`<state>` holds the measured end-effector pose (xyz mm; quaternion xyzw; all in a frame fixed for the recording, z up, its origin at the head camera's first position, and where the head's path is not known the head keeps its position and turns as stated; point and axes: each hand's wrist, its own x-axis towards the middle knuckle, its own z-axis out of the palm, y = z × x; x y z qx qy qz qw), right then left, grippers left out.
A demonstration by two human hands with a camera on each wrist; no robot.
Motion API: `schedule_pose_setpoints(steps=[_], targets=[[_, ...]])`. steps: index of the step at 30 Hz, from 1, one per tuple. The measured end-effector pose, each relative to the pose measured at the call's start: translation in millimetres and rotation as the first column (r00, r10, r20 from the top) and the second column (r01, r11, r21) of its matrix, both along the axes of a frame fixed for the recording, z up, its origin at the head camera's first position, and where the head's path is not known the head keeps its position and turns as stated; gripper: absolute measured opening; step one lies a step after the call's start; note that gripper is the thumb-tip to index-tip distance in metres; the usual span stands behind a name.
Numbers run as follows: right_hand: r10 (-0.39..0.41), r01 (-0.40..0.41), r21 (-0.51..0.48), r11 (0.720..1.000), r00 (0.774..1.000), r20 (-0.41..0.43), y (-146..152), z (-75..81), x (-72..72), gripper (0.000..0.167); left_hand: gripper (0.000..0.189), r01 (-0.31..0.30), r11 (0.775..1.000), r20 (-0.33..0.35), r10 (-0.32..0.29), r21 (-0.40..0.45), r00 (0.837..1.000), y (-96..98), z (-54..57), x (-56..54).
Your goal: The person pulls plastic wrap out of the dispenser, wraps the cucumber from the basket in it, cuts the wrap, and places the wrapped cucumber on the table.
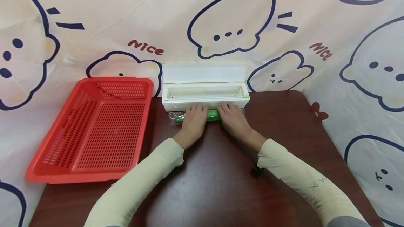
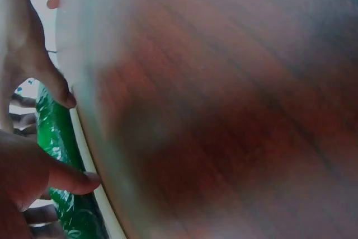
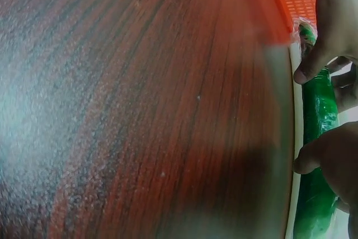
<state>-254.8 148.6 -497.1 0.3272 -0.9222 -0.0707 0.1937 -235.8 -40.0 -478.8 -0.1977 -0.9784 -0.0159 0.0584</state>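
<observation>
A green cucumber [image 1: 213, 115], wrapped in shiny clear film, lies crosswise just in front of a white cling film box [image 1: 172, 106]. My left hand [image 1: 193, 123] holds the cucumber left of its middle, thumb on the near side and fingers over the far side. Right of the middle, my right hand [image 1: 235, 120] grips it the same way. Loose, crinkled film [image 1: 172, 118] sticks out past the cucumber's left end. Both wrist views show the thumbs along the near side of the cucumber [image 3: 320, 104]. My right hand covers most of its right end in the head view.
The box's lid [image 1: 203, 73] stands raised at the back, and a small green tab [image 1: 246, 96] sits at the box's right corner. On the left is a red plastic basket [image 1: 85, 177]. A printed cloth wall [image 1: 176, 16] closes off the dark wooden table [image 1: 221, 185] behind.
</observation>
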Motion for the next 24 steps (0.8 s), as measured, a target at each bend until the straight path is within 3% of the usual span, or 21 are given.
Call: schedule_pose_setpoints(steps=[10, 19, 24], targets=[[0.014, -0.014, 0.0, 1.0, 1.0, -0.027, -1, -4.6, -1.8, 0.03, 0.024, 0.012, 1.0, -0.041, -0.012, -0.01, 0.999, 1.5, -6.2, 2.1], [-0.009, 0.009, 0.027, 1.0, 1.0, -0.025, -1, -6.0, -2.4, 0.025, 0.027, 0.054, 0.999, -0.156, -0.053, 0.0, 0.986, -2.8, -13.8, 1.0], [-0.001, 0.0, 0.032, 1.0, 1.0, 0.028, 1, -4.7, -1.1, 0.034, 0.03, 0.065, 0.998, -0.149, -0.064, 0.003, 0.987, -4.0, -14.5, 1.0]])
